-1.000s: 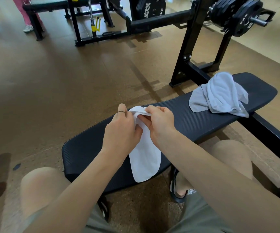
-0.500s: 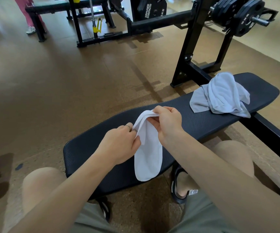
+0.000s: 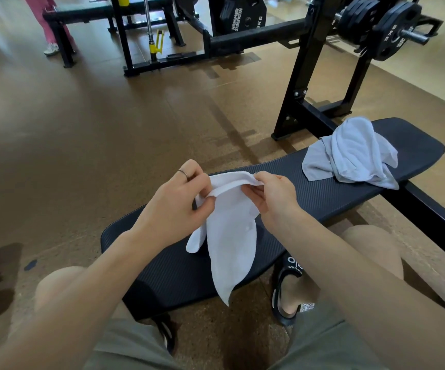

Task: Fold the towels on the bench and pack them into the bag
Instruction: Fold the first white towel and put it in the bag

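Black bench [image 3: 323, 193] bears grey towel [image 3: 355, 153]; left hand [image 3: 173, 206], right hand [image 3: 277, 196] grip pinching white towel [image 3: 229, 244]; bag unseen

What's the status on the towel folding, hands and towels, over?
Left hand and right hand both pinch the white towel above the bench. Grey towel unfolded at far end. No bag in view.

White towel [image 3: 229, 236]: soft matt cloth. Grey towel [image 3: 355, 153]: thinner smooth cloth. Bench [image 3: 323, 193]: black ribbed matt padding. Floor [image 3: 96, 129]: brown speckled, slight sheen.
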`<state>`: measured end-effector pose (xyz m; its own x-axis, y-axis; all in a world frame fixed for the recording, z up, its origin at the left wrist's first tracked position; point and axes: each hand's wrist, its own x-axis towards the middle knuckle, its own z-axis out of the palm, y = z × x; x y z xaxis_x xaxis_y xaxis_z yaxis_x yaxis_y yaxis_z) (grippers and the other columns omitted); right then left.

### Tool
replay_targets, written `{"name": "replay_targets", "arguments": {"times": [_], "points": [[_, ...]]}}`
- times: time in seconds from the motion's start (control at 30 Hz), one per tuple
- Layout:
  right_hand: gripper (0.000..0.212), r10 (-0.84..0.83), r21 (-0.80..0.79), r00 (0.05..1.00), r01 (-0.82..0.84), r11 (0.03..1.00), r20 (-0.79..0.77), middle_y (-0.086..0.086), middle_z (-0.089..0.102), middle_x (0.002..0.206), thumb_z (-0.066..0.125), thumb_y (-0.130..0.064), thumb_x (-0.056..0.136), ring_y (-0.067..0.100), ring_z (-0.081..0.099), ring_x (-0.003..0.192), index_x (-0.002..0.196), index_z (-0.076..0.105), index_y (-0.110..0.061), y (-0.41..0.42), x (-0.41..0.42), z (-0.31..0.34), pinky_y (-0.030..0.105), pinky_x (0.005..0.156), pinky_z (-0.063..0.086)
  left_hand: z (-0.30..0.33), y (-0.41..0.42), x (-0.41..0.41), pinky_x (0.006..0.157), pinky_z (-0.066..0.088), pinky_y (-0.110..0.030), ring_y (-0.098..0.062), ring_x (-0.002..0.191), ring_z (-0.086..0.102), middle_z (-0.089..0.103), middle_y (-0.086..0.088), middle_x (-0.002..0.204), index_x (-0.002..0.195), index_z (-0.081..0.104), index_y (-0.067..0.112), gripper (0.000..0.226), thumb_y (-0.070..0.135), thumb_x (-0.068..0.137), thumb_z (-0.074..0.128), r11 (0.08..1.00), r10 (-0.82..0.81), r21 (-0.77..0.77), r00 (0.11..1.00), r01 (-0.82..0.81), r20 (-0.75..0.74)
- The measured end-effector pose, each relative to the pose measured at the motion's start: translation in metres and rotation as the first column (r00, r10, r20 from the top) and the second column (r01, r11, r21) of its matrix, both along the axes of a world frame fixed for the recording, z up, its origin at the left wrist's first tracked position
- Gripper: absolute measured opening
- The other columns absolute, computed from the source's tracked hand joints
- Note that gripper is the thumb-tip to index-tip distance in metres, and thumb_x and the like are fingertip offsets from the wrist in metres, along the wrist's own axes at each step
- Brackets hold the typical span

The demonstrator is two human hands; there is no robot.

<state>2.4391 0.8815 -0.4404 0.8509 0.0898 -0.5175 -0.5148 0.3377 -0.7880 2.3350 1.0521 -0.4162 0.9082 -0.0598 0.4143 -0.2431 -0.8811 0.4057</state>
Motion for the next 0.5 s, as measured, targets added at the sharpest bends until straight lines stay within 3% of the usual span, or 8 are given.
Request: {"name": "replay_targets", "arguments": {"times": [0.1,0.2,0.3,0.37,0.43,0.5], "points": [[0.017,0.070,-0.027,0.993,-0.067,0.997,0.093,0.017,0.067,0.097,0.058,-0.011,0.099,0.024,0.073,0.084,0.116,0.058,-0.012,-0.003,0.000,0.007,0.033,0.079,0.063,0.006,-0.005,0.004,0.064,0.042,-0.028,-0.024,0.071,0.049,0.044,0.010,0.096,0.086,0.054,0.016,0.013,0.009,0.090,0.064,0.992,0.029,-0.122,1.000,-0.027,0.011],[0.022,0.208,-0.215,0.927,-0.145,0.966,0.311,0.011,0.066,0.093,0.057,-0.004,0.095,0.024,0.070,0.089,0.112,0.063,-0.016,-0.004,-0.006,0.019,0.035,0.082,0.062,0.011,-0.007,0.009,0.064,0.044,-0.027,-0.022,0.078,0.053,0.049,0.010,0.095,0.091,0.055,0.019,0.013,0.008,0.093,0.061,0.984,0.015,-0.177,1.000,-0.015,-0.002],[0.022,0.448,-0.389,0.702,-0.258,0.884,0.553,0.002,0.067,0.091,0.061,0.005,0.084,0.014,0.067,0.091,0.097,0.067,-0.013,-0.008,-0.017,0.033,0.025,0.080,0.055,0.018,-0.008,0.012,0.060,0.043,-0.028,-0.018,0.076,0.053,0.056,0.002,0.084,0.095,0.054,0.019,0.013,0.008,0.096,0.060,0.967,0.017,-0.255,0.999,-0.025,-0.033],[0.025,0.567,-0.493,0.522,-0.289,0.821,0.637,-0.001,0.068,0.096,0.064,0.004,0.080,0.013,0.067,0.097,0.097,0.066,-0.015,-0.008,-0.023,0.037,0.026,0.085,0.055,0.023,-0.010,0.015,0.059,0.044,-0.031,-0.021,0.070,0.053,0.058,-0.006,0.080,0.096,0.053,0.016,0.010,0.009,0.097,0.061,0.942,0.021,-0.333,0.999,-0.033,-0.040],[0.025,0.621,-0.602,0.388,-0.188,0.776,0.680,-0.003,0.066,0.100,0.068,0.001,0.081,0.014,0.065,0.099,0.100,0.065,-0.016,-0.007,-0.026,0.036,0.028,0.088,0.055,0.027,-0.011,0.016,0.059,0.042,-0.032,-0.023,0.065,0.051,0.057,-0.010,0.076,0.097,0.052,0.014,0.010,0.008,0.097,0.061,0.917,0.033,-0.397,0.999,-0.043,-0.033],[0.016,0.622,-0.643,0.311,-0.042,0.764,0.719,-0.003,0.064,0.097,0.070,-0.002,0.086,0.016,0.064,0.092,0.097,0.066,-0.014,-0.006,-0.023,0.035,0.031,0.081,0.054,0.030,-0.012,0.017,0.057,0.041,-0.032,-0.023,0.063,0.049,0.055,-0.009,0.073,0.099,0.051,0.013,0.011,0.008,0.097,0.061,0.909,0.034,-0.414,0.999,-0.047,-0.040]]}}
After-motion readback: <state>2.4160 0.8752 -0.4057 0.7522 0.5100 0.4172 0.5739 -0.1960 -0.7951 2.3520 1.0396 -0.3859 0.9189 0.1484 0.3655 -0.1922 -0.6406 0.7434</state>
